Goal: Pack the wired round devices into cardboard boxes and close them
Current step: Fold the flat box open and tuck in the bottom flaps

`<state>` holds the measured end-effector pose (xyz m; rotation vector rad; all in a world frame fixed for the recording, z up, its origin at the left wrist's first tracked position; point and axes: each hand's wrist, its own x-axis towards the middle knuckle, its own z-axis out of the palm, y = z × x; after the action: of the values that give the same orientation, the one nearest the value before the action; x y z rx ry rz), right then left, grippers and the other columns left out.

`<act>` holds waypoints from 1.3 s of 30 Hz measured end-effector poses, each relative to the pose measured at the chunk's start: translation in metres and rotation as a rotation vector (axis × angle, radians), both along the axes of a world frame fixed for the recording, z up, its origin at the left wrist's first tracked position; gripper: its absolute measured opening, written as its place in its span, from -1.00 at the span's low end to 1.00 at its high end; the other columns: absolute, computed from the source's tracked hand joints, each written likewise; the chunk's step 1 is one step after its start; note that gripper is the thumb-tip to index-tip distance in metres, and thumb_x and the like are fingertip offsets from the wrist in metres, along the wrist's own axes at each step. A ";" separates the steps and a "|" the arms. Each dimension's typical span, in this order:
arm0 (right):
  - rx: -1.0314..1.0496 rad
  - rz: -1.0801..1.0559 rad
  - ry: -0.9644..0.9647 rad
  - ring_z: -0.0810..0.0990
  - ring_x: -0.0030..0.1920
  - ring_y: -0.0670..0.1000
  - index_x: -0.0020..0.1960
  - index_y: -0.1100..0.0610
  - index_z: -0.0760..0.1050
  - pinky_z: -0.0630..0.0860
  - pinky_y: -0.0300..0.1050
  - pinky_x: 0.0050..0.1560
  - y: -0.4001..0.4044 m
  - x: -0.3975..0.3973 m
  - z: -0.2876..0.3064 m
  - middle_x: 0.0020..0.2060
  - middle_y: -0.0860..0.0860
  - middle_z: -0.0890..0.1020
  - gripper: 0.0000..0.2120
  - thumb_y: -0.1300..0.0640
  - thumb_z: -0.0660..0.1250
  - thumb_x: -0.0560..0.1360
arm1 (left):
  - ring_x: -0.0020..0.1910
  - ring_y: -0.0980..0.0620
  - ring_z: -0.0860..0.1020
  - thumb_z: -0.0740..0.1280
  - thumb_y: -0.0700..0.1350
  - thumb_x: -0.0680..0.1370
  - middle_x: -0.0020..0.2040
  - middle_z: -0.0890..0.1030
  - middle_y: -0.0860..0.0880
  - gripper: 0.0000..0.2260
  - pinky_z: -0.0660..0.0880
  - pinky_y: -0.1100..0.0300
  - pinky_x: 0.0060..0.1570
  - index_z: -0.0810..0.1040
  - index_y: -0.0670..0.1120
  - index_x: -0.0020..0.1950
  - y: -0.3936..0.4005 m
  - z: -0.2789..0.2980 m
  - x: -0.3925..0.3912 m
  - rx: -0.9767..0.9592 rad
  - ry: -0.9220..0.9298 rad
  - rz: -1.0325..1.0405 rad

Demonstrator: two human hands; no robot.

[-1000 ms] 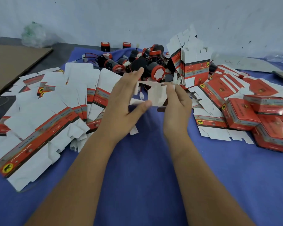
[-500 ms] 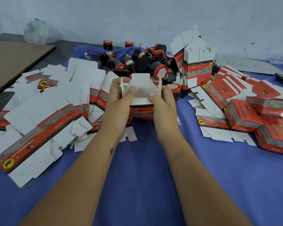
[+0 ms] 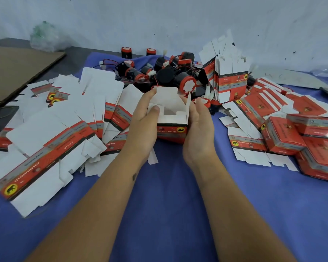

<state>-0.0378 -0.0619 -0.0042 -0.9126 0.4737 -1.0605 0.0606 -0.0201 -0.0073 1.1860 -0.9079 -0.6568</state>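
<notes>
A blue cloth covers the table, and near its middle both hands hold one erected cardboard box, top flaps open, red printed side facing near. The left hand grips its left wall, thumb pressed on a folded-in flap and fingers curled behind; the right hand cups the right wall with fingers curled round the far corner. Thin card like this is probably light and easily creased, so holding it by the walls near the corners, as now, looks safest (squeezing mid-panel would likely buckle it).

The wired round devices lie heaped just beyond the box, black and red, their thin leads tangled, so lifting one may well drag a neighbour. Flat box blanks spread wide on the left; more blanks and a standing bundle crowd the far right. Closed red boxes are stacked at the right edge.
</notes>
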 end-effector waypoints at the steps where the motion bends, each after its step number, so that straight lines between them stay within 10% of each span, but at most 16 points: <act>1: 0.005 0.004 0.035 0.67 0.07 0.06 0.22 0.05 0.58 0.64 -0.08 -0.08 -0.001 0.000 0.000 0.07 0.04 0.69 -0.69 -0.01 0.18 0.59 | 0.01 0.25 0.60 0.12 -0.17 0.67 0.27 0.52 0.15 -0.61 0.57 0.30 -0.12 0.40 0.40 0.17 0.000 -0.001 0.001 0.004 0.011 0.004; 7: -0.182 -0.043 0.137 0.61 -0.06 0.00 0.01 -0.11 0.57 0.60 -0.13 -0.17 -0.002 0.001 -0.003 -0.04 -0.04 0.66 -0.56 0.39 0.14 0.51 | 0.06 0.12 0.59 0.12 -0.21 0.66 0.21 0.55 0.12 -0.62 0.61 0.19 -0.06 0.46 0.29 0.20 -0.001 -0.002 0.002 -0.033 -0.026 -0.012; 12: -0.175 -0.025 0.064 0.63 -0.16 0.00 -0.21 0.05 0.61 0.57 -0.13 -0.29 -0.002 -0.003 -0.004 -0.16 0.02 0.67 -0.74 0.24 0.16 0.46 | -0.02 0.06 0.60 0.16 -0.07 0.52 -0.03 0.64 0.08 -0.77 0.54 0.18 -0.10 0.60 0.06 -0.20 0.002 -0.002 -0.001 -0.088 0.103 -0.100; 22: -0.256 -0.179 0.353 0.62 -0.07 0.06 -0.03 -0.01 0.54 0.57 -0.18 -0.28 -0.007 -0.005 0.001 -0.04 0.07 0.62 -0.61 0.46 0.22 0.40 | -0.01 0.22 0.60 0.20 -0.39 0.49 0.05 0.60 0.11 -0.53 0.55 0.33 -0.20 0.52 0.19 0.11 0.001 -0.002 0.003 -0.053 -0.038 -0.019; 29: -0.403 -0.382 0.711 0.51 0.17 0.09 0.02 -0.11 0.54 0.48 0.18 0.18 -0.005 -0.004 0.000 0.08 -0.03 0.55 -0.73 -0.16 0.18 0.43 | 0.11 0.17 0.58 0.22 -0.05 0.63 0.12 0.61 0.15 -0.76 0.51 0.26 0.03 0.45 0.19 0.27 0.001 -0.003 -0.004 0.097 -0.010 -0.040; 34: -0.185 -0.259 0.295 0.59 0.03 -0.01 -0.13 -0.10 0.59 0.49 0.06 0.09 -0.007 -0.012 0.009 -0.05 -0.06 0.65 -0.87 -0.03 0.28 0.40 | 0.50 0.12 0.22 0.08 0.18 0.58 0.56 0.23 0.05 -0.52 0.20 -0.04 0.50 0.21 0.18 0.51 -0.001 0.003 -0.002 0.000 -0.079 -0.145; 39: -0.296 -0.179 0.158 0.55 0.03 0.05 -0.13 0.13 0.54 0.50 -0.05 0.03 -0.012 -0.016 0.007 -0.03 0.07 0.59 -0.82 0.26 0.19 0.36 | 0.30 0.00 0.53 0.30 0.36 0.36 0.33 0.56 -0.03 -0.26 0.40 -0.09 0.38 0.38 0.07 0.48 -0.001 -0.001 0.004 0.160 0.235 -0.215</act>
<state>-0.0538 -0.0736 0.0024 -1.2401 0.5463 -1.2479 0.0650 -0.0209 -0.0086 1.1320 -0.8001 -1.0371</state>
